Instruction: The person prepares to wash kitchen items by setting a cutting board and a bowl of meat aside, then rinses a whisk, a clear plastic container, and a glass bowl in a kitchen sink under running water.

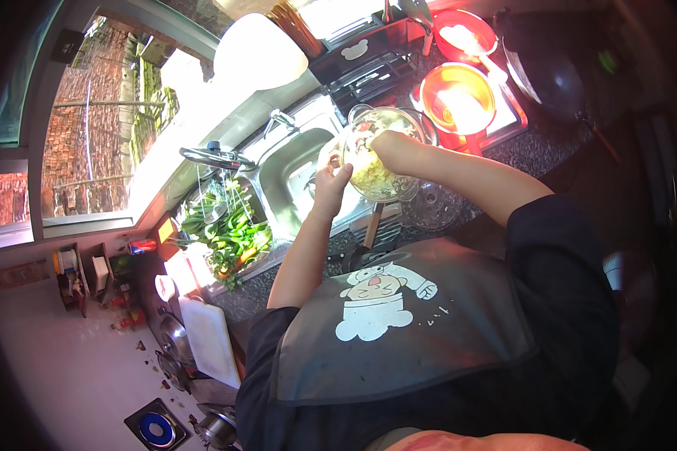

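A clear glass bowl [392, 194] holds a pale yellow, crumbly food with some reddish bits at its upper left. Around the bowl's left wall my left hand [334, 177] is closed, its thumb near the rim. My right hand [394, 152] reaches down into the bowl from the right, and its fingertips are hidden in the food, so what they hold does not show. Just below the bowl lies a clear lid or dish [433, 204] with specks on it, beside a wooden handle [374, 225].
A steel sink [271, 163] is left of the bowl, with leafy green vegetables [231, 225] beyond. Two red pans [457, 98] [465, 36] stand at the upper right near a dark wok [547, 79]. A white cutting board [210, 338] leans at the lower left.
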Demonstrator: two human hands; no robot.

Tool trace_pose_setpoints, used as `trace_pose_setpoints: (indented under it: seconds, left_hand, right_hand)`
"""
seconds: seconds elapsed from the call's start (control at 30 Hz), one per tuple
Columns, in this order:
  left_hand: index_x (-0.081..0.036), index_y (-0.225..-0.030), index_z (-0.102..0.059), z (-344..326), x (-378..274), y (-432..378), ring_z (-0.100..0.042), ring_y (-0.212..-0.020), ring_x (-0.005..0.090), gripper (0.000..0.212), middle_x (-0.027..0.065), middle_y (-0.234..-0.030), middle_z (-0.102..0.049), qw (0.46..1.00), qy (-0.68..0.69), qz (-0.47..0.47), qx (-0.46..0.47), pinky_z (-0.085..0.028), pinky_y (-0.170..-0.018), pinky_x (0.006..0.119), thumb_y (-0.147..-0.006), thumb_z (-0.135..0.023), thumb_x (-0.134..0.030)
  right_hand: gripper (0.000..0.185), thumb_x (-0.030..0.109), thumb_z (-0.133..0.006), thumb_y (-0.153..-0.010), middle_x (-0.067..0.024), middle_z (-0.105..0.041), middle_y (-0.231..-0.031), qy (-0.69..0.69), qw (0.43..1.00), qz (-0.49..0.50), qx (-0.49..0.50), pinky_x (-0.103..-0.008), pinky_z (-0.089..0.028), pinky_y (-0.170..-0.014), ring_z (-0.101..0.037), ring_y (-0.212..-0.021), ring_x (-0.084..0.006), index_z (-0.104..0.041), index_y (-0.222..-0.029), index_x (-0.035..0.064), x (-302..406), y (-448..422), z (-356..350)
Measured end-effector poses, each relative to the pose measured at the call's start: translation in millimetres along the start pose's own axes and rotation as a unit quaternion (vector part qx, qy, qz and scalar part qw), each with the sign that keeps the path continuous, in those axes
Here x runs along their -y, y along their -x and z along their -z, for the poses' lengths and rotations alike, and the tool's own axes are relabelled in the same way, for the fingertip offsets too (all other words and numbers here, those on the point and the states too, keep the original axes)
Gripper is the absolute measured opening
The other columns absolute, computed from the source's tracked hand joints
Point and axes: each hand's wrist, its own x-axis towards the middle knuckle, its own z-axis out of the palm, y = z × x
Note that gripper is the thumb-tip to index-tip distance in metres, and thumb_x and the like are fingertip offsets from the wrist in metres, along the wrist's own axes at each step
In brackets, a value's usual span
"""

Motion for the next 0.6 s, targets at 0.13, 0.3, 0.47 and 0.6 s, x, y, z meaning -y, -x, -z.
trace_pose_setpoints:
  seconds: [0.13,0.3,0.47,0.6]
  left_hand:
    - [0.006,-0.148,-0.038,-9.0,-2.3,-4.5,-0.052,-0.131,0.0219,0.078,0.0157,-0.143,-0.053,0.998,0.059,0.031,0.000,-0.039,-0.113,0.037,-0.093,-0.073,-0.036]
    - [0.004,-0.142,-0.048,-21.5,-13.1,-7.6,-0.058,-0.117,0.0169,0.065,0.0107,-0.131,-0.063,0.996,0.081,0.027,-0.027,-0.042,-0.105,0.033,-0.094,-0.071,-0.035]
    - [0.002,-0.141,-0.049,-18.3,-6.8,-14.5,-0.057,-0.119,0.0169,0.066,0.0094,-0.131,-0.061,0.997,0.076,0.019,-0.007,-0.041,-0.107,0.032,-0.094,-0.072,-0.037]
    - [0.003,-0.150,-0.036,-12.2,-9.9,-25.7,-0.049,-0.132,0.0211,0.077,0.0129,-0.142,-0.053,0.999,0.025,0.019,0.040,-0.035,-0.115,0.036,-0.094,-0.072,-0.035]
  right_hand:
    - [0.018,0.010,-0.065,-0.084,-0.0226,-0.072,-0.090,0.059,0.998,0.034,-0.011,-0.0411,-0.058,-0.076,-0.074,-0.083,-0.0312,-0.073,-0.094,-0.0031,8.4,-5.2,5.8]
    - [0.021,0.008,-0.064,-0.084,-0.0198,-0.072,-0.098,0.046,0.975,0.208,-0.069,-0.0409,-0.058,-0.082,-0.073,-0.092,-0.0282,-0.071,-0.102,-0.0009,10.9,6.4,-3.6]
    - [0.023,0.007,-0.064,-0.086,-0.0204,-0.072,-0.104,-0.020,0.995,0.096,-0.003,-0.0430,-0.056,-0.086,-0.072,-0.097,-0.0341,-0.070,-0.107,0.0008,13.3,-2.6,18.1]
    - [0.028,0.012,-0.060,-0.091,-0.0197,-0.071,-0.113,-0.034,0.978,0.196,0.058,-0.0417,-0.054,-0.089,-0.070,-0.105,-0.0337,-0.069,-0.116,0.0043,-15.8,2.4,3.2]
